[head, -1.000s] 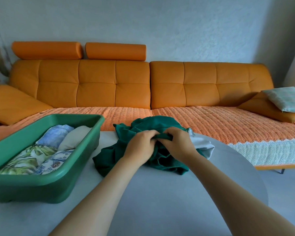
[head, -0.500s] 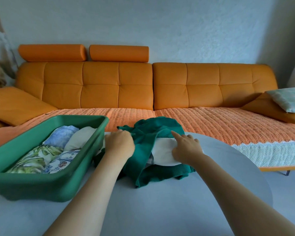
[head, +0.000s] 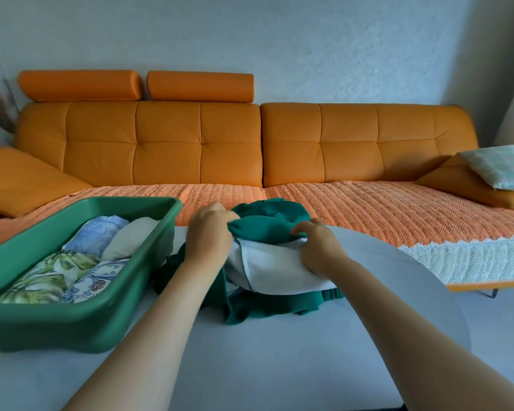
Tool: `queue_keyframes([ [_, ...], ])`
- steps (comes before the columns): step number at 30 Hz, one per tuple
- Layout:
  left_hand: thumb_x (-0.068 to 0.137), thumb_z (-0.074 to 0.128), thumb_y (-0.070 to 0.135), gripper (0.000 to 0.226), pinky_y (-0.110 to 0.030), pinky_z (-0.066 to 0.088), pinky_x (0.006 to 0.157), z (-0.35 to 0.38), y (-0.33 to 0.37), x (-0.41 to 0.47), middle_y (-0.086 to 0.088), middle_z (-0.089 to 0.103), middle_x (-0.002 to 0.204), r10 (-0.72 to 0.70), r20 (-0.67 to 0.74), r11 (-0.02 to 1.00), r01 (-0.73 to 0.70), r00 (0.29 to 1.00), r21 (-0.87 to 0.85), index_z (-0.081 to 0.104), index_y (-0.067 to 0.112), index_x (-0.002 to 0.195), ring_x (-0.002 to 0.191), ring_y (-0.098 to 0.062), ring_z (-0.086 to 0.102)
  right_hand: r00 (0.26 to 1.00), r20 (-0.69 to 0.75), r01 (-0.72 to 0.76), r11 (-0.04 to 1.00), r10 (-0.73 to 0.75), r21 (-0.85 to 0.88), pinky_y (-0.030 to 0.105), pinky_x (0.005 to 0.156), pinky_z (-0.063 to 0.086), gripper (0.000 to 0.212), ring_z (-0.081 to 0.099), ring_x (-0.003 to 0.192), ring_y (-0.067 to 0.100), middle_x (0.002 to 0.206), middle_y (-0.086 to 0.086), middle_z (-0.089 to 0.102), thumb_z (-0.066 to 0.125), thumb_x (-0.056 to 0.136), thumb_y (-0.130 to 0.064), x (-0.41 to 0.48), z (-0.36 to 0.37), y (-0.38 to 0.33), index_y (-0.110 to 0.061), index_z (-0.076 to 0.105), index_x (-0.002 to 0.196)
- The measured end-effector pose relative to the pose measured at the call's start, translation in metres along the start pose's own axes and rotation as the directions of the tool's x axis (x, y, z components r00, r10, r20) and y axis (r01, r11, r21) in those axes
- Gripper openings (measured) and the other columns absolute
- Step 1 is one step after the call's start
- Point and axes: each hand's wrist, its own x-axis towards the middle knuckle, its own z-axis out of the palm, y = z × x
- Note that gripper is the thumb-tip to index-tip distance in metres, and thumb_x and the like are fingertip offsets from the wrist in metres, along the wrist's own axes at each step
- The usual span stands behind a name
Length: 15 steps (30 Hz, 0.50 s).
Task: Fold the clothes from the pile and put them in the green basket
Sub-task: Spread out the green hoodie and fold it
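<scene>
**Both hands on the green garment, basket waiting at left**

Orange sofa (head: 250, 143) fills the far side of the room, a knitted orange throw (head: 368, 203) spread over its seat and a pale checked cushion (head: 499, 166) propped at the far right. Nearer to the camera sits the grey surface (head: 250, 351), rounded along its right edge.

Centre stage: the pile is a dark green garment (head: 267, 225) bunched up at the far middle of the surface, with a white garment (head: 279, 268) lying in its folds and green fabric trailing out beneath on the near side. Left hand (head: 209, 235) is on the left of the bundle, its fingers (head: 226, 216) curled shut around a gather of the green cloth. Right hand (head: 318, 244) is on the right, fingers (head: 301, 229) pinched closed where the green fabric meets the edge of the white one; which layer they hold, I cannot tell.

Over to the left, the green basket (head: 72, 321) stands on the surface, just beside the pile. Inside it, four folded pieces lie packed together: a light blue one (head: 98, 232) and a cream one (head: 131, 237) at the far end, a green leaf-print one (head: 45, 277) and a blue-and-white patterned one (head: 95, 277) at the near end.
</scene>
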Motion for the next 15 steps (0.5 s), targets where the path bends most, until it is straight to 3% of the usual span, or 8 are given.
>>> queue_keyframes([
  [1, 0.073, 0.037, -0.026, 0.060, -0.040, 0.045, 0.074, -0.006, -0.003, 0.001, -0.007, 0.064, 0.091, 0.017, -0.091, 1.000, -0.018, 0.996, -0.009, 0.079, 0.009, 0.097, 0.088, -0.026, 0.049, 1.000, -0.005, 0.007, 1.000, -0.007, 0.007, 0.030, 0.091, 0.040, 0.052, 0.050, 0.118, 0.026, 0.137, 0.003, 0.043, 0.042, 0.092, 0.002, 0.000, -0.001, 0.000, -0.023, 0.054, 0.135],
  [3, 0.061, 0.040, -0.029, 0.053, -0.039, 0.040, 0.070, -0.009, -0.010, 0.001, -0.006, 0.060, 0.080, 0.044, -0.135, 0.999, -0.044, 0.990, 0.000, 0.077, 0.006, 0.075, 0.083, -0.030, 0.052, 0.999, 0.026, 0.047, 0.995, -0.045, -0.085, 0.034, 0.098, 0.043, 0.070, 0.044, 0.128, 0.026, 0.150, 0.002, 0.033, 0.047, 0.089, 0.000, -0.001, -0.002, -0.003, -0.031, 0.034, 0.151],
  [5, 0.060, 0.043, -0.027, 0.047, -0.035, 0.032, 0.068, -0.012, -0.009, 0.000, -0.004, 0.058, 0.080, 0.019, -0.054, 1.000, -0.017, 0.998, 0.025, 0.073, 0.008, 0.068, 0.084, -0.033, 0.053, 0.990, 0.100, 0.124, 0.936, -0.096, -0.331, 0.041, 0.110, 0.036, 0.087, 0.032, 0.137, 0.027, 0.157, 0.001, 0.028, 0.051, 0.086, -0.006, -0.002, -0.003, -0.004, -0.039, 0.013, 0.158],
  [7, 0.075, 0.048, -0.017, 0.042, -0.033, 0.032, 0.073, -0.015, 0.001, -0.004, -0.003, 0.062, 0.092, -0.045, 0.139, 0.988, 0.023, 0.989, 0.152, 0.076, 0.013, 0.082, 0.095, -0.033, 0.055, 0.975, 0.194, 0.187, 0.869, -0.108, -0.458, 0.042, 0.112, 0.027, 0.088, 0.029, 0.136, 0.027, 0.155, 0.000, 0.034, 0.049, 0.086, -0.013, -0.004, -0.001, -0.004, -0.042, 0.006, 0.158],
  [10, 0.087, 0.049, 0.014, 0.022, -0.038, 0.035, 0.094, -0.016, 0.021, -0.010, 0.001, 0.056, 0.095, -0.159, 0.441, 0.904, -0.049, 0.883, 0.424, 0.069, 0.018, 0.095, 0.108, -0.028, 0.054, 0.950, 0.306, 0.198, 0.877, -0.062, -0.437, 0.043, 0.107, 0.028, 0.070, 0.039, 0.132, 0.027, 0.138, 0.000, 0.049, 0.045, 0.096, -0.022, -0.001, 0.003, -0.001, -0.040, 0.015, 0.157],
  [12, 0.086, 0.046, 0.027, 0.033, -0.044, 0.029, 0.108, -0.006, 0.030, -0.015, -0.001, 0.058, 0.111, -0.145, 0.517, 0.903, -0.102, 0.843, 0.418, 0.064, 0.017, 0.111, 0.117, -0.028, 0.050, 0.942, 0.332, 0.193, 0.886, -0.047, -0.421, 0.043, 0.105, 0.032, 0.050, 0.046, 0.129, 0.026, 0.135, 0.000, 0.053, 0.043, 0.102, -0.033, 0.001, 0.006, -0.004, -0.037, 0.035, 0.152],
  [15, 0.092, 0.045, 0.036, 0.053, -0.046, 0.016, 0.121, 0.013, 0.035, -0.019, -0.001, 0.051, 0.142, -0.005, 0.507, 0.937, -0.174, 0.862, 0.305, 0.045, 0.018, 0.142, 0.132, -0.026, 0.044, 0.952, 0.278, 0.246, 0.868, -0.131, -0.432, 0.036, 0.090, 0.038, 0.029, 0.056, 0.113, 0.023, 0.118, -0.003, 0.064, 0.047, 0.101, -0.034, 0.001, 0.012, -0.010, -0.028, 0.066, 0.122],
])
